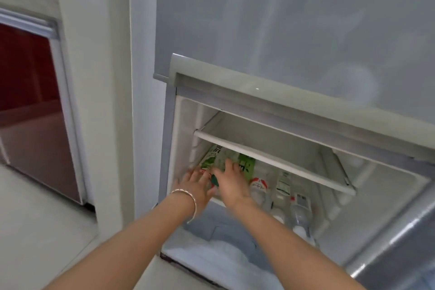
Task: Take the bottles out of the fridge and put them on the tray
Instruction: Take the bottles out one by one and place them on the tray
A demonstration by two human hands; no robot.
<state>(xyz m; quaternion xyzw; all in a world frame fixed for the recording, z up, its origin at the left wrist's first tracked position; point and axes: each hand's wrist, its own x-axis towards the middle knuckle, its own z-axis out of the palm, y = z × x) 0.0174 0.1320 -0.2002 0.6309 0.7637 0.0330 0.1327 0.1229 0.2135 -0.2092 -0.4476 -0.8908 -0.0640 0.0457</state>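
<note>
The fridge's lower compartment (186, 125) stands open, and several bottles lie side by side on its lower shelf. At the left lies a green-labelled bottle (210, 159), its dark green cap between my hands. Beside it are a second green-labelled bottle (247, 163), a red-and-white-labelled one (259, 186) and two clear ones (283, 183) (301, 207). My left hand (197, 183), with a bracelet on its wrist, reaches in beside the first bottle's cap end, fingers spread. My right hand (231, 180) lies over the green-labelled bottles with fingers apart, not closed around either. No tray is in view.
A white shelf (270, 158) juts out just above the bottles. Frost or a white drawer (223, 252) fills the space below. The fridge's upper door (282, 19) is closed. The open lower door's edge (388, 242) is at the right. A red cabinet (30, 113) stands at the left.
</note>
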